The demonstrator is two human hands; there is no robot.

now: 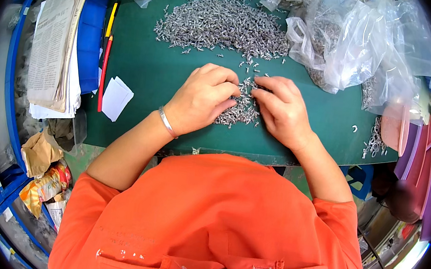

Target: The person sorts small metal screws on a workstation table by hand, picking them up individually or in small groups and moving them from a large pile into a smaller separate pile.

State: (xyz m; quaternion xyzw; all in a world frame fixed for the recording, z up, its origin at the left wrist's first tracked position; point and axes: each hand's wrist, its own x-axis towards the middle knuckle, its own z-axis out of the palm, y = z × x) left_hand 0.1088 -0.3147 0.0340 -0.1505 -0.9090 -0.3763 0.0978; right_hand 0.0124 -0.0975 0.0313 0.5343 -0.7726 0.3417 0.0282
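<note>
Orange sleeves lead to both hands, left hand and right hand, fingers curled, sorting a small pile of metal pieces between them; finer picking seems next, larger heap beyond on the tabletop.

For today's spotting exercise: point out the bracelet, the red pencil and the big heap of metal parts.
bracelet (167,122), head view, middle of the band on the wrist.
red pencil (104,74), head view, mid-shaft.
big heap of metal parts (223,26), head view, centre.

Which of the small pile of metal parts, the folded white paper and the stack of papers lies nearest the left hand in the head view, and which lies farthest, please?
From the left hand:
1. Small pile of metal parts, touching its fingers, between both hands.
2. Folded white paper, further left on the green mat.
3. Stack of papers, farthest, at the table's left edge.
</note>
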